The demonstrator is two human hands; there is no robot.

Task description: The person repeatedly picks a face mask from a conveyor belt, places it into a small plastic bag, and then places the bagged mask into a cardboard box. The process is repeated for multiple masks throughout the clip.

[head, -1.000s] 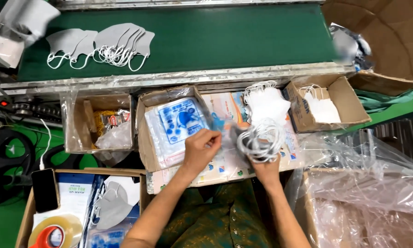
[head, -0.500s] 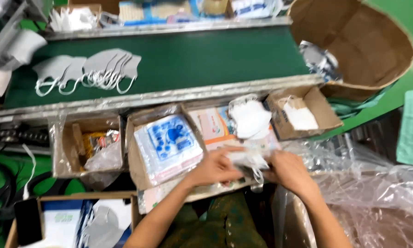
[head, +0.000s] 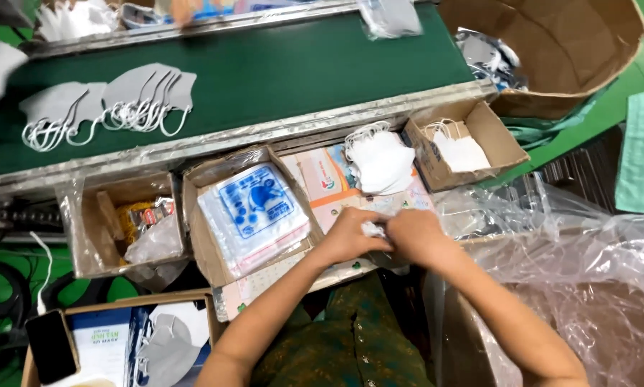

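My left hand (head: 350, 235) and my right hand (head: 415, 236) meet over the printed sheet (head: 320, 179) on the work surface, both closed around a small bundle of white face masks (head: 372, 229) that is mostly hidden between them. Just beyond the hands lies a loose pile of white masks (head: 379, 161). To the left stands a cardboard box of clear printed bags (head: 254, 211). Grey masks (head: 107, 100) lie in rows on the green conveyor belt (head: 279, 68).
A small cardboard box (head: 497, 140) with white masks sits at the right. A large cardboard carton (head: 565, 50) stands at the far right, and a plastic-lined box (head: 594, 301) at lower right. A box with snack packets (head: 132, 222) and a phone (head: 49, 344) are at left.
My hands have come together and pulled the white masks down from the pile toward me, folding them into a tight bundle. The view has tilted and shifted right.
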